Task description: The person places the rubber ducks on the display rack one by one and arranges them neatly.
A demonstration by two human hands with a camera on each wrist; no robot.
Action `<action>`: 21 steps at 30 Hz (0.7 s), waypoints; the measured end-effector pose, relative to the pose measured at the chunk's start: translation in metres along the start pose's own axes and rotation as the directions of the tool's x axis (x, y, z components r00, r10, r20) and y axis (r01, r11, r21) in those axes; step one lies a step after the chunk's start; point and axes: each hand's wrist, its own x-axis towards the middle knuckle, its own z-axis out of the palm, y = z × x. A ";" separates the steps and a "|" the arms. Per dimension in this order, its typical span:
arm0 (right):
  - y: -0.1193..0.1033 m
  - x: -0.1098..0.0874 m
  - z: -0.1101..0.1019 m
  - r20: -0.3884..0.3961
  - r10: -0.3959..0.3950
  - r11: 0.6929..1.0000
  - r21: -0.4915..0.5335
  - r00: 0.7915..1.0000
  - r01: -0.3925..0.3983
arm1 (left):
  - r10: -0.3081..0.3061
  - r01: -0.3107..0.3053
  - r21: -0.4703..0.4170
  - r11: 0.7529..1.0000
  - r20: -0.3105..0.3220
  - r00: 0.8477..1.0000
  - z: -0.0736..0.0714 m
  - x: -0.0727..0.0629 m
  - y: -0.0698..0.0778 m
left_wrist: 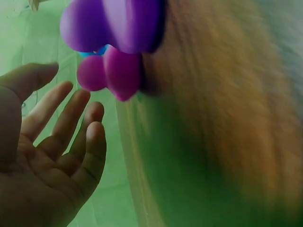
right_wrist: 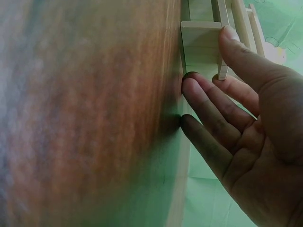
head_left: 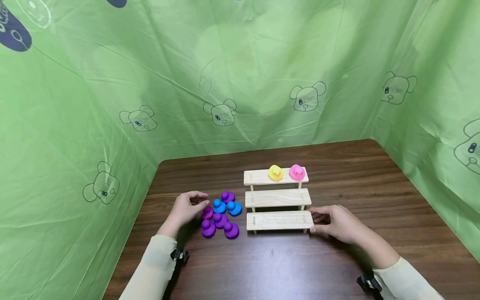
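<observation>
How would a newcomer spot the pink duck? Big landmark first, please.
On the brown wooden table, find the three pale wooden shelves, one behind another. The rearmost shelf carries two toy ducks. The pink duck is the one at its right end in the head view; its only neighbour there, to its left, is yellow.
</observation>
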 end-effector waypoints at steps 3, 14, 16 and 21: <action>-0.001 0.000 0.000 0.002 -0.002 1.000 -0.002 1.000 0.002 | -0.025 0.025 0.008 1.000 0.046 0.999 -0.001 -0.005 -0.005; 0.001 0.000 0.001 -0.002 -0.014 1.000 0.003 1.000 0.014 | -0.066 0.062 0.036 0.997 0.121 0.990 -0.002 -0.011 -0.003; 0.001 0.000 0.001 -0.002 -0.013 1.000 0.005 1.000 0.013 | -0.058 0.054 0.036 0.998 0.116 0.992 -0.003 -0.011 -0.002; 0.001 0.000 0.001 0.000 -0.009 1.000 0.009 1.000 0.009 | -0.031 0.026 0.050 0.998 0.101 0.994 -0.002 -0.012 -0.005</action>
